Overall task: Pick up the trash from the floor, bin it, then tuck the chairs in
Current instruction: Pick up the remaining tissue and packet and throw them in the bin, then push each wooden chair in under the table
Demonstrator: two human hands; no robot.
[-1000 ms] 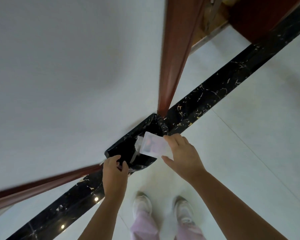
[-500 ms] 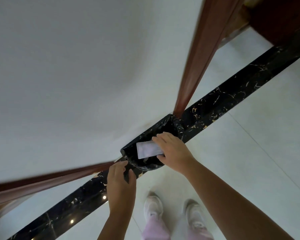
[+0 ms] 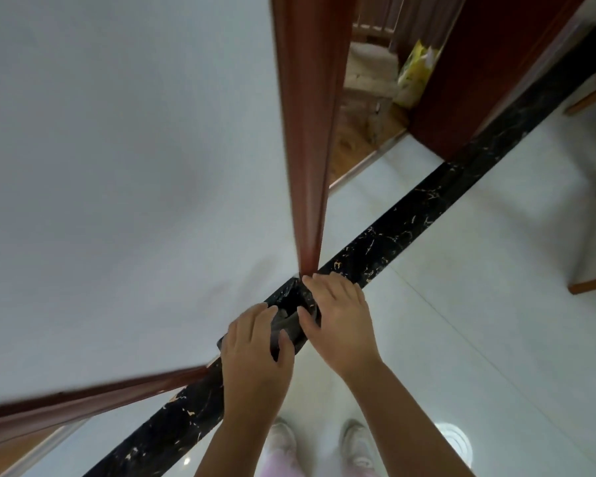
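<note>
Gripping the black bin bag (image 3: 291, 323) with both hands, my left hand (image 3: 255, 352) clamps its near edge and my right hand (image 3: 338, 315) presses its far side, close together; it sits on the black marble strip (image 3: 410, 215) at the wall's foot; trash is hidden

A plain white wall (image 3: 117, 166) fills the left of the view, edged by reddish-brown wooden trim (image 3: 307, 132) that runs down to the pale glossy tile floor (image 3: 479, 321). A black marble strip (image 3: 410, 215) with gold veining crosses the floor diagonally along the wall's foot. Beyond the trim, an opening shows wood flooring and a yellow bag (image 3: 415, 74) beside a dark red panel (image 3: 479, 63); wooden furniture legs (image 3: 590, 287) stand at the right edge.
</note>
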